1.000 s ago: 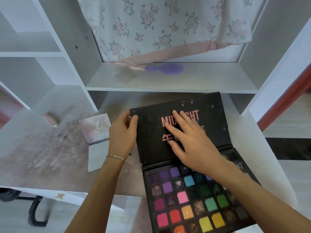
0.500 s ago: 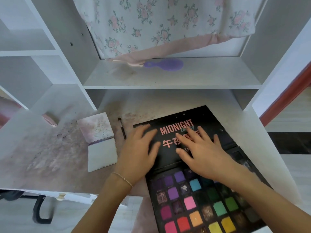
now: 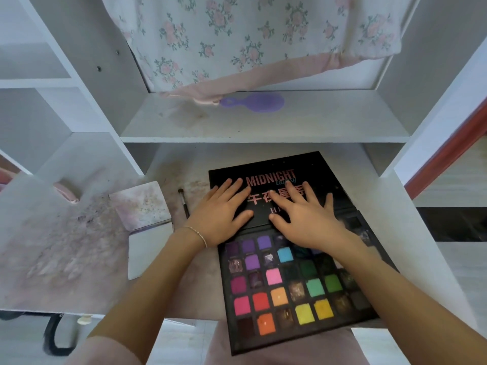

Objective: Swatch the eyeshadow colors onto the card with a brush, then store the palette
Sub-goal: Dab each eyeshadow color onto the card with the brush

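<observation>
On the desk (image 3: 66,259), left hand (image 3: 220,214) and right hand (image 3: 307,219) lie flat, fingers spread, pressing the open palette (image 3: 297,285) lid; brush (image 3: 183,204) beside it.

Bench (image 3: 66,259): white top, stained with pink and dark powder. Lying on it: open eyeshadow palette (image 3: 295,280) at right, lid laid flat; brush (image 3: 183,204) just left of the lid; smudged card (image 3: 139,204) over a white sheet (image 3: 147,248); pink item (image 3: 66,192) far left. Shelf (image 3: 263,122) above: purple hairbrush (image 3: 253,101), edge of floral cloth (image 3: 237,43).
</observation>
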A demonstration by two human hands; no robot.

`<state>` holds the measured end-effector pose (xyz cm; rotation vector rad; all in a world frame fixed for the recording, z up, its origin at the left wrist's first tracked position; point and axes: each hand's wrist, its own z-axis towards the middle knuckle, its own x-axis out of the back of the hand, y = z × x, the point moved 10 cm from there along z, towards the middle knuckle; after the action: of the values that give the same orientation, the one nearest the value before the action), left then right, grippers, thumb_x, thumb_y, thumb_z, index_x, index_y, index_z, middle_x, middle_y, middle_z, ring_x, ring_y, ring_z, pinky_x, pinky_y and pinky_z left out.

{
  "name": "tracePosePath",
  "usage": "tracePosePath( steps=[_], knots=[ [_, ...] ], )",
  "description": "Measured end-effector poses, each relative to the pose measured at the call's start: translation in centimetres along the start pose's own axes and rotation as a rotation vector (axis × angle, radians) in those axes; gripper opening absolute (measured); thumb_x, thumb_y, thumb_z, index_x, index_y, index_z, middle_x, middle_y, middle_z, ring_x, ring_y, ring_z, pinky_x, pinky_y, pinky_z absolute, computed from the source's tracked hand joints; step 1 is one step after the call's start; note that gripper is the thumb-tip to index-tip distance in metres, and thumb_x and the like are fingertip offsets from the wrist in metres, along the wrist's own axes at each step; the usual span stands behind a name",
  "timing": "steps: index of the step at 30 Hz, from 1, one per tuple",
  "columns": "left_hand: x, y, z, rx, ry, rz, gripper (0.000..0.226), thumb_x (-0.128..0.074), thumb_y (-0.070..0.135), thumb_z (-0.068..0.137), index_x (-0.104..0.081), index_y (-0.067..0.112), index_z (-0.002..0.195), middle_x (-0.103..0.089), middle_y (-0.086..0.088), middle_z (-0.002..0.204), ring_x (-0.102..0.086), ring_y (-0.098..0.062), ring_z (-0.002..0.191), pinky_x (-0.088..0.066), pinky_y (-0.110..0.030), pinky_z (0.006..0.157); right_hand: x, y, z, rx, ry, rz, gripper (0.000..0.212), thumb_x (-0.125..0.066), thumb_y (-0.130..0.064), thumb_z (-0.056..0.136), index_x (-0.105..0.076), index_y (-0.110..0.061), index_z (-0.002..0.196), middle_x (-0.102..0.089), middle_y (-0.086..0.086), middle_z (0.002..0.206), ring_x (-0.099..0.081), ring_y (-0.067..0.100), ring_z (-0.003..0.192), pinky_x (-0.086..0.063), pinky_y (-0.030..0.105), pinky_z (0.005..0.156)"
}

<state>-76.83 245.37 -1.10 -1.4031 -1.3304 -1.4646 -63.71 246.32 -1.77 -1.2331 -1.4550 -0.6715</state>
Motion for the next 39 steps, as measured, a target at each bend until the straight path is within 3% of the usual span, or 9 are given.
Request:
tracePosePath(
  steps=[8,12,18,22,25,28,31,34,39],
  knots=[
    [0.8,-0.7,1.9,0.002,0.041,-0.015,0.056,-0.031,0.044,0.096,-0.015,0.025,0.147,-0.005,0.001,0.157,0.0,-0.016,0.144,0.0,-0.034,0.116,0.9,0.1,2.0,-0.032,0.062,0.023,0.054,-0.027,-0.052,0.093,-0.007,-0.044,0.142,0.004,-0.004,0.156,0.012,0.027,0.141,0.008,0.062,0.106],
    [2.9,-0.2,0.9,-0.001,0.14,-0.162,0.051,-0.04,0.032,0.097,-0.027,0.017,0.144,-0.025,-0.005,0.152,-0.015,-0.02,0.143,-0.011,-0.027,0.114,1.8,-0.4,1.6,-0.024,0.142,0.065,0.051,-0.033,-0.045,0.094,-0.02,-0.038,0.142,-0.008,0.0,0.156,0.002,0.028,0.142,0.002,0.062,0.107],
    [7.6,-1.0,-6.0,0.009,0.525,-0.381,0.034,-0.051,0.023,0.092,-0.054,0.018,0.125,-0.054,0.009,0.122,-0.044,0.002,0.11,-0.024,0.002,0.093,5.1,-4.3,-0.5,0.193,0.431,0.311,0.037,-0.047,-0.024,0.092,-0.051,-0.016,0.128,-0.053,0.004,0.128,-0.04,0.02,0.12,-0.033,0.031,0.1],
    [8.1,-4.8,-11.2,0.157,0.724,-0.518,0.024,-0.054,0.019,0.089,-0.062,0.023,0.111,-0.059,0.016,0.105,-0.055,0.003,0.096,-0.042,-0.012,0.086,5.0,-8.5,-0.3,0.316,0.379,0.394,0.025,-0.049,-0.021,0.091,-0.06,-0.015,0.113,-0.062,0.001,0.106,-0.053,0.016,0.1,-0.041,0.027,0.085],
    [7.7,-8.1,-14.6,0.283,0.84,-0.543,0.021,-0.058,0.009,0.086,-0.065,0.02,0.103,-0.061,0.013,0.095,-0.056,0.006,0.082,-0.041,-0.003,0.073,4.2,-12.3,0.5,0.391,0.315,0.41,0.018,-0.05,-0.02,0.089,-0.063,-0.014,0.1,-0.064,0.002,0.097,-0.056,0.018,0.092,-0.044,0.032,0.079],
    [6.9,-11.8,-17.3,0.482,0.916,-0.539,0.017,-0.059,0.005,0.085,-0.065,0.015,0.098,-0.064,0.002,0.092,-0.054,-0.006,0.069,-0.04,-0.011,0.066,3.1,-15.3,1.6,0.405,0.271,0.412,0.02,-0.051,-0.023,0.089,-0.061,-0.011,0.101,-0.06,0.001,0.092,-0.052,0.019,0.091,-0.04,0.029,0.074],
    [5.7,-14.9,-18.4,0.668,0.908,-0.586,0.022,-0.059,0.015,0.087,-0.061,0.012,0.109,-0.062,0.0,0.099,-0.057,-0.016,0.08,-0.046,-0.027,0.075,2.1,-17.3,2.7,0.388,0.249,0.356,0.018,-0.053,-0.025,0.088,-0.057,-0.008,0.091,-0.058,0.007,0.097,-0.048,0.021,0.095,-0.033,0.027,0.074],
    [5.1,-16.0,-17.5,0.655,0.821,-0.607,0.036,-0.061,0.016,0.086,-0.056,0.012,0.121,-0.059,0.005,0.105,-0.057,-0.015,0.091,-0.044,-0.029,0.081,1.4,-18.2,3.4,0.358,0.256,0.278,0.019,-0.05,-0.019,0.088,-0.059,-0.003,0.092,-0.057,0.014,0.103,-0.047,0.026,0.103,-0.035,0.027,0.082],
    [4.5,-16.4,-16.1,0.665,0.761,-0.575,0.025,-0.063,0.018,0.083,-0.064,0.017,0.108,-0.067,0.003,0.095,-0.061,-0.022,0.09,-0.05,-0.038,0.079,1.3,-17.8,3.7,0.274,0.268,0.317,0.02,-0.046,-0.011,0.087,-0.062,-0.001,0.093,-0.058,0.016,0.103,-0.05,0.028,0.099,-0.036,0.028,0.076]
  ],
)
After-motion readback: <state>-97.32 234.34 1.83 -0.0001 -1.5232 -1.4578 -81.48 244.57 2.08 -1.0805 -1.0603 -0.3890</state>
